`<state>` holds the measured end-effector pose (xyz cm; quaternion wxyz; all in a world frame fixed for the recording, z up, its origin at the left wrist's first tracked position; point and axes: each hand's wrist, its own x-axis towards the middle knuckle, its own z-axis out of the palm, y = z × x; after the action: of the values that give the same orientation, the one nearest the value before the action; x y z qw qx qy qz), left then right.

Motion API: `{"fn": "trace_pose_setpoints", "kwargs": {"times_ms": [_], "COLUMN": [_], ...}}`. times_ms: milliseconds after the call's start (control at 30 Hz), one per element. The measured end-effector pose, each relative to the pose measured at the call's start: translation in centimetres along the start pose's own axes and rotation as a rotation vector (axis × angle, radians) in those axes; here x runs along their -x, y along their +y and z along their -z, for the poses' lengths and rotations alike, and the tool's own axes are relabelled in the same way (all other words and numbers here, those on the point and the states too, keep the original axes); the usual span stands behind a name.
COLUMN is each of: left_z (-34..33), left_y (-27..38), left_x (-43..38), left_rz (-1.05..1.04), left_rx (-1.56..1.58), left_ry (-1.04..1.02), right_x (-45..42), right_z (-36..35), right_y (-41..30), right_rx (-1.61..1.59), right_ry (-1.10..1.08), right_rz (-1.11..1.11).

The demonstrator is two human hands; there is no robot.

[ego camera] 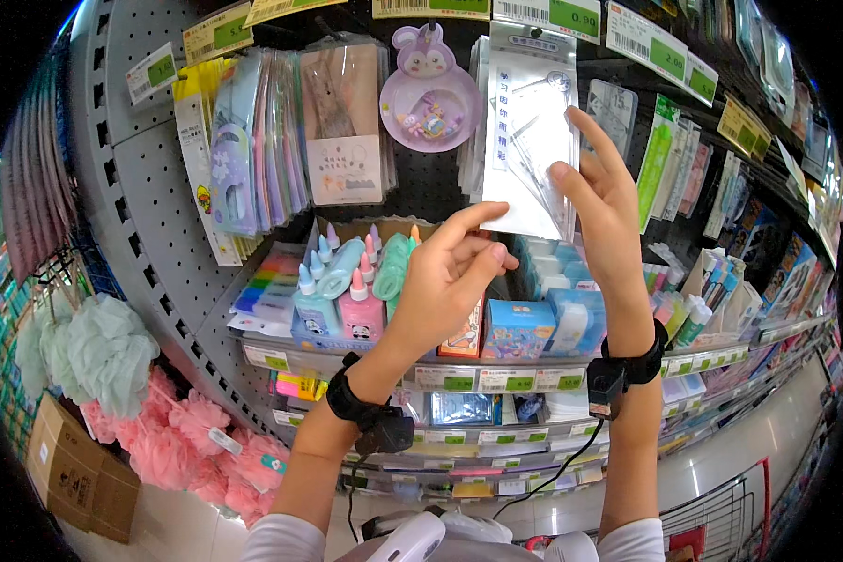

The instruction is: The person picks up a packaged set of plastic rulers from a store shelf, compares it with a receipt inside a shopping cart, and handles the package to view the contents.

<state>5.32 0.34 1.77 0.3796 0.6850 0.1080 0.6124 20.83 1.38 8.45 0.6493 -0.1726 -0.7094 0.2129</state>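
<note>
A white packet of clear drawing rulers (523, 140) hangs from a hook on the black pegboard. At its right edge is my right hand (597, 183), thumb and forefinger apart near the packs; whether they pinch one I cannot tell. My left hand (456, 274) is just below and left of the packet's lower corner, forefinger out towards it, other fingers curled, holding nothing. A purple rabbit-shaped pack (432, 105) hangs to the left. Each wrist wears a black strap with a small device.
Glue bottles in a box (337, 305) and a blue carton (518, 329) stand on the shelf below. Packaged sleeves (256, 147) hang at left, green packs (657, 158) at right. Pink bath puffs (175, 435) hang lower left above a cardboard box (77, 467). A wire cart (716, 520) is lower right.
</note>
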Motion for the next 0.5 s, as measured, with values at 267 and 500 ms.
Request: {"fn": "trace_pose_setpoints", "kwargs": {"times_ms": [267,500], "left_z": [0.4,1.6], "left_y": [-0.7,-2.7], "left_x": [-0.7,-0.9], "left_rz": [0.026,0.109], "left_rx": [0.013,0.019], "left_ry": [-0.019,0.018], "right_x": [-1.1,-2.5], "right_z": [0.3,0.6], "right_y": [1.3,4.1], "right_rx": [0.023,0.181], "right_ry": [0.03,0.057], "right_rz": [-0.072,-0.083]}}
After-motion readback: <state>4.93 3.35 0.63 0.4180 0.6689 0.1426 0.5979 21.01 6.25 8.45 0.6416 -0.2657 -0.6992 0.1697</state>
